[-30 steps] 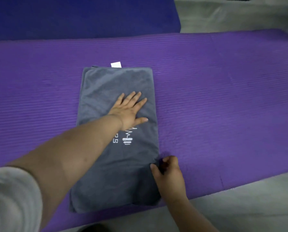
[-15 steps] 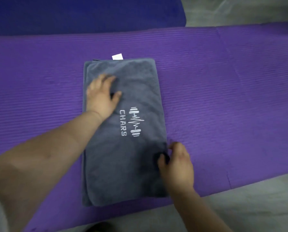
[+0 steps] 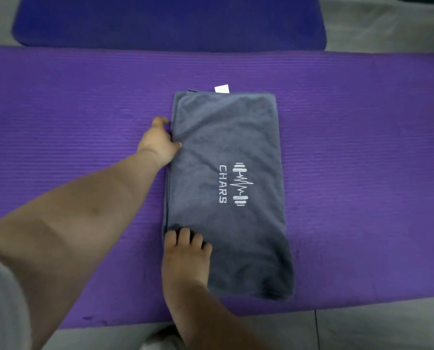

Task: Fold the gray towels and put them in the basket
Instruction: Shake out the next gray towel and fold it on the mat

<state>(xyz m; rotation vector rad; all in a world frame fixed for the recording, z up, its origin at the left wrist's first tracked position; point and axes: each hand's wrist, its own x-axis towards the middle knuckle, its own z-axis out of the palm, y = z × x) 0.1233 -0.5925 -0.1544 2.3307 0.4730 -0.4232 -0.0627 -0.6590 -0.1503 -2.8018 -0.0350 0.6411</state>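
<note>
a gray towel [image 3: 226, 188], folded to a long rectangle with its white logo [image 3: 232, 184] upward and a white label [image 3: 221, 88] at the far end, lies lengthwise on a purple mat [image 3: 362, 173]. the left hand [image 3: 159, 141] grips the towel's left edge, thumb on top. the right hand [image 3: 185, 258] holds the same edge nearer the person, fingertips curled onto the cloth. the step in hand appears to be another lengthwise fold: lift that edge with both hands together, keep the layers from slipping, carry it across to the right edge, and align the corners before pressing flat. no basket is in view, so its contents cannot be told.
</note>
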